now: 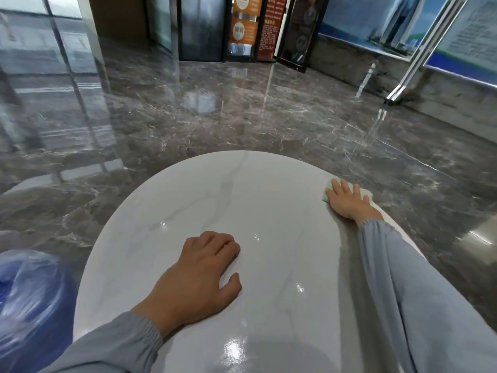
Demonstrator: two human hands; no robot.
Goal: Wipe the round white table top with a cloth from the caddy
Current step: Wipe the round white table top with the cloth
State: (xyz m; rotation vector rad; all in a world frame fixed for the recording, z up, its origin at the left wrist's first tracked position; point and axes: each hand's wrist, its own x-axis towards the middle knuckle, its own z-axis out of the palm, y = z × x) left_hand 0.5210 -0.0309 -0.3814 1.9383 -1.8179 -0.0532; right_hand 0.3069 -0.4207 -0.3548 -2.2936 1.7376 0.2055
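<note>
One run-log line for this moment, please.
phase: wiping | right hand: presses cloth, far right rim of table top | left hand: rests on table top, holds nothing

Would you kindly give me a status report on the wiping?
Right hand flat on pale green cloth at far right edge. Left hand rests on table top, holding nothing. No obstacles seen.
</note>
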